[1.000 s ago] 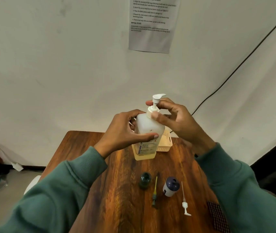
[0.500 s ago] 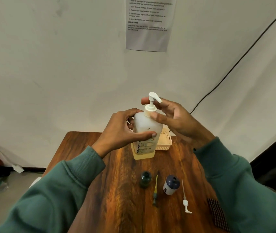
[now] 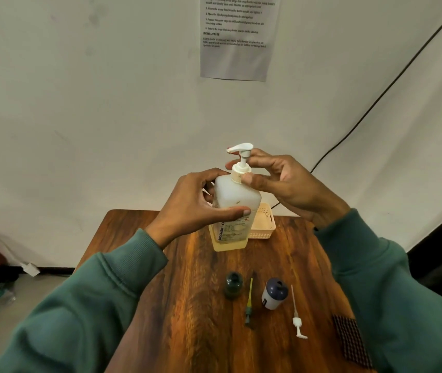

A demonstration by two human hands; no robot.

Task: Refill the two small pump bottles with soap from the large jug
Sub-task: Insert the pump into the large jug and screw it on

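At the desk's (image 3: 187, 265) far middle: large translucent white pump jug (image 3: 234, 208) upright, pale yellow soap only near the bottom. Left hand (image 3: 198, 203) grip wraps its body; right hand (image 3: 279, 179) grip pinches the white pump collar (image 3: 238, 172). Nearer: dark green small bottle (image 3: 232, 285) and white small bottle with navy top (image 3: 274, 293), both uncapped, contents unreadable. Cream slotted basket (image 3: 264, 224) behind jug.
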